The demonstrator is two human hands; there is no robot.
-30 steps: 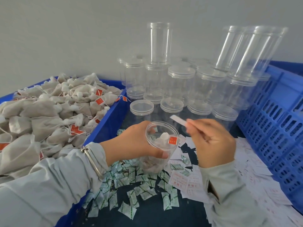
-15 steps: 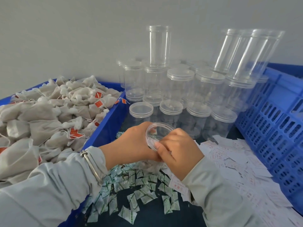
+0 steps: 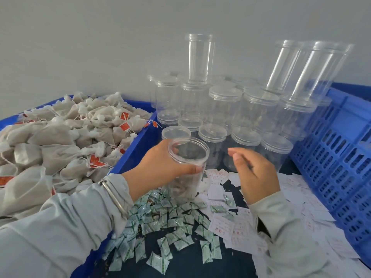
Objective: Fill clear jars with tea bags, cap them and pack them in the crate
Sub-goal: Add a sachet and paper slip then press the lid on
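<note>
Pale grey sleeves [image 3: 60,227], silver bangle [image 3: 113,195]

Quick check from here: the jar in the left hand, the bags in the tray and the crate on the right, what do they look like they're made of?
Jar: clear, glossy rigid plastic by the look; the left hand shows through its wall.
Tea bags: matte off-white mesh or non-woven fabric, wrinkled, with strings and red paper tags.
Crate: opaque blue moulded plastic, slotted walls.
</note>
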